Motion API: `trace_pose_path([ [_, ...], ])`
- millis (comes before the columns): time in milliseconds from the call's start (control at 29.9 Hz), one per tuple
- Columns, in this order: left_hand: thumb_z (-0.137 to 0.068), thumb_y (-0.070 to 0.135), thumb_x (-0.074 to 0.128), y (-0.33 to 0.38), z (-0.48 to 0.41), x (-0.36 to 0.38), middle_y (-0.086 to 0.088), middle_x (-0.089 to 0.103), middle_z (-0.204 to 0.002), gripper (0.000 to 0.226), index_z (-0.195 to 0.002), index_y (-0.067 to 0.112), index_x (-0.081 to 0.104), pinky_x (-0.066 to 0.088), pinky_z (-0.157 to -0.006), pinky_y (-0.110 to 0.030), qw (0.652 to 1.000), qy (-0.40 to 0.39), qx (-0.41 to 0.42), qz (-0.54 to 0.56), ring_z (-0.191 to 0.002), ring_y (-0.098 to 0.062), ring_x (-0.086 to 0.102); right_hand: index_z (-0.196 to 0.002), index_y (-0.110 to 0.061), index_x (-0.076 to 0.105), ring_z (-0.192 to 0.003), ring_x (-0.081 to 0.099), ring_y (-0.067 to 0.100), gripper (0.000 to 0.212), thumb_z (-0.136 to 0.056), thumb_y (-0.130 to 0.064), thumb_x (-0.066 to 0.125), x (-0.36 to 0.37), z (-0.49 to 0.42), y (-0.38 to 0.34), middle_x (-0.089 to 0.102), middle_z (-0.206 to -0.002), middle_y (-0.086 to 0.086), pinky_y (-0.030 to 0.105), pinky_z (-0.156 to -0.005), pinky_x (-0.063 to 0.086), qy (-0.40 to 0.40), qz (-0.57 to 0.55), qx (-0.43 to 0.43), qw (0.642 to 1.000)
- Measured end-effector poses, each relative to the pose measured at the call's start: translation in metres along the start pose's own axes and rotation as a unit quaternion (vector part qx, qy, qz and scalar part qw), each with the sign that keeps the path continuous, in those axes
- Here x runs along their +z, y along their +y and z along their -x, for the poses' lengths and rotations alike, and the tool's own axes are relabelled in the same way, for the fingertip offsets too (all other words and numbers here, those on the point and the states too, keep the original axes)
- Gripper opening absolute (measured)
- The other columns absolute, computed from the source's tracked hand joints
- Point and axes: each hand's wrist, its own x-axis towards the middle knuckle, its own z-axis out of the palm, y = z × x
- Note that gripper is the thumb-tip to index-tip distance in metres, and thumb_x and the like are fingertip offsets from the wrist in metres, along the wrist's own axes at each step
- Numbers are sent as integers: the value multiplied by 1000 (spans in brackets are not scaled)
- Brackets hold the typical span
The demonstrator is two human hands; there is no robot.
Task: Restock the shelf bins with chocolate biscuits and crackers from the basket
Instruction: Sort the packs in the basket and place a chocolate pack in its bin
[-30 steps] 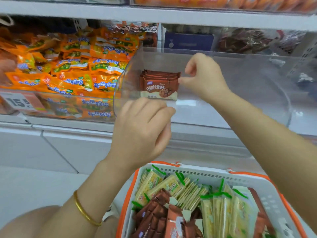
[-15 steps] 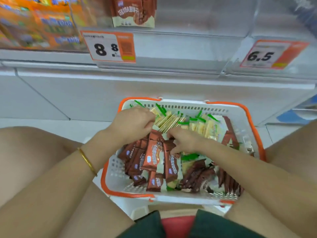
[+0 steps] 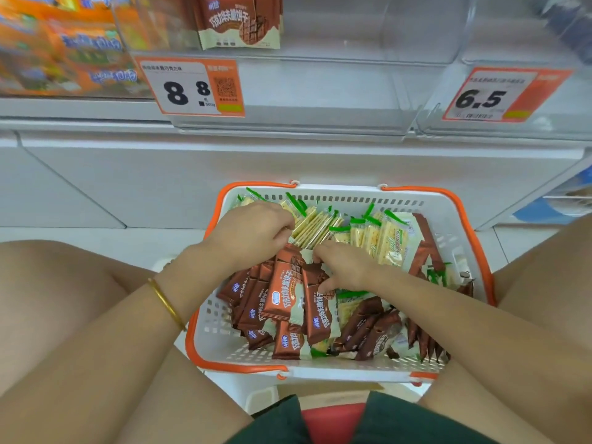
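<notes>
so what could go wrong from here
The chocolate biscuit packets and cracker packets lie mixed in the basket, so the left hand, at their border, may grab both and put crackers in the 8.8 bin. Digging with the right hand could crush crackers.

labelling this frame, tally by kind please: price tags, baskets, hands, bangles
price tags: 2 (8.8, 6.5)
basket: 1
hands: 2 (left hand, right hand)
bangle: 1
total: 6

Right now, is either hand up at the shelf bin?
No, the left hand and right hand are both down in the basket among the packets.
</notes>
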Motion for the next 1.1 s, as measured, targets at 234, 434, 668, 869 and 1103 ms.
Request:
trace_pose_path([
  [234,-96,26,46,-1,-2,0,6,63,-107,23,-108,21,64,49,-85,-36,999,-25,-9,35,-102,-13,53,-92,-17,43,-76,45,19,46,-72,-32,81,-11,3,4,48,-79,-5,31,-57,33,-31,-119,-7,992],
  [434,-92,40,55,4,1,-4,5,60,-116,38,-125,21,56,48,-92,-33,984,-82,-68,145,-103,-9,57,-87,-16,64,-91,61,21,22,-73,-21,81,-72,16,9,67,-95,5,34,-86,47,-3,-269,7,963],
  [668,-86,27,68,6,-2,-46,7,69,-98,25,-109,20,63,53,-82,-25,928,1,-92,361,-87,-6,65,-104,-15,58,-71,67,8,22,-85,-10,67,-142,52,-10,67,-92,-2,20,-53,52,121,-533,-7,838],
  [869,-84,15,69,6,5,-135,8,66,-80,13,-91,25,65,51,-61,-14,912,130,-67,384,-69,1,63,-99,-13,56,-76,67,19,35,-67,-18,70,-215,76,-52,69,-89,6,30,-63,57,139,-549,-73,821],
  [1103,-93,20,57,-34,-15,-190,0,57,-115,34,-126,14,52,47,-85,-23,882,409,-110,208,-103,-12,55,-91,-14,57,-62,67,15,16,-84,-5,67,-316,25,-58,69,-81,8,24,-46,53,284,-530,-54,798],
])
